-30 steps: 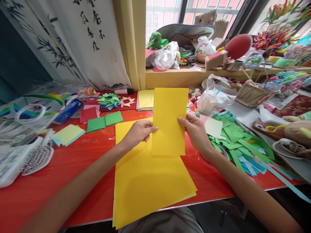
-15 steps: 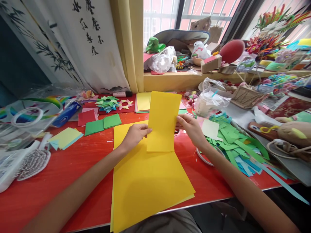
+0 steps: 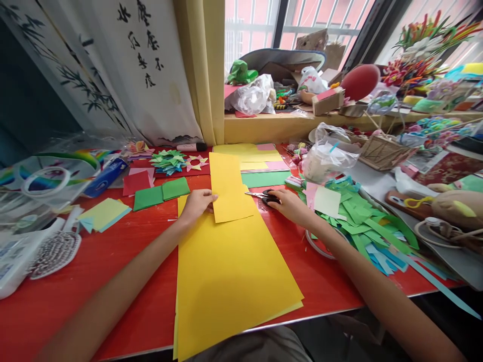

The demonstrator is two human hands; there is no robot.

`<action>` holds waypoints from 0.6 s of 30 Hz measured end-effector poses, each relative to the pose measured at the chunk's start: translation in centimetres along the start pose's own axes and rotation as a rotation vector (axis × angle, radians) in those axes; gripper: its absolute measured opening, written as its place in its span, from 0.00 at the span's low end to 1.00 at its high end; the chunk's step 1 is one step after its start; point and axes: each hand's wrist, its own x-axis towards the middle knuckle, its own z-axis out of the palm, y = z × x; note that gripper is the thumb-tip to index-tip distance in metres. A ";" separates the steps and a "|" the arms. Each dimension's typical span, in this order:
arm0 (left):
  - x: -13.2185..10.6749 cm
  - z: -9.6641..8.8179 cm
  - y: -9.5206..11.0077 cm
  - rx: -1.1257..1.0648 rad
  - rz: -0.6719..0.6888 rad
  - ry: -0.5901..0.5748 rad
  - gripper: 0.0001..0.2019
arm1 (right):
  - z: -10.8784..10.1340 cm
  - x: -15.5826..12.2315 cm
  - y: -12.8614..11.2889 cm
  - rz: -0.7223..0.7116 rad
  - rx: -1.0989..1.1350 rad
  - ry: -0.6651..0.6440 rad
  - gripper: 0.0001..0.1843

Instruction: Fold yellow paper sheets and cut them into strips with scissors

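Observation:
My left hand (image 3: 196, 205) pinches the left edge of a yellow paper piece (image 3: 227, 183), which stands tilted above a large yellow sheet (image 3: 234, 281). That sheet lies on the red table with another pale yellow edge showing under it. Over to the right, my right hand (image 3: 289, 205) has its fingers closed on the dark handles of a pair of scissors (image 3: 260, 194). The blades point left toward the yellow piece and appear close together. How the fingers sit in the handles is partly hidden.
Green folded squares (image 3: 161, 195) and a hairbrush (image 3: 56, 254) lie on the left. Behind the paper is a stack of coloured sheets (image 3: 269, 179). Green paper scraps (image 3: 354, 213) and a white ring (image 3: 320, 249) are at right. The red table's front edge (image 3: 264, 327) runs nearby.
My right hand has let go of the yellow paper piece and moved down onto the scissors. The piece, in my left hand, has shifted left and turned slightly.

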 end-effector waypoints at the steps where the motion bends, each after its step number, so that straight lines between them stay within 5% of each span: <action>1: 0.0 0.0 0.1 -0.017 0.012 0.004 0.12 | -0.3 0.0 0.1 0.003 0.006 -0.020 0.15; 10: -0.1 -0.8 2.2 -0.079 0.158 0.131 0.12 | -1.9 -0.4 0.4 0.184 0.170 -0.109 0.07; 14: -0.2 -1.3 3.5 -0.119 0.178 0.174 0.11 | -2.3 -0.7 -0.9 0.173 0.394 -0.166 0.08; 18: -0.5 -2.1 5.2 -0.214 0.216 0.222 0.09 | -2.7 -1.2 -3.1 0.156 0.878 -0.140 0.10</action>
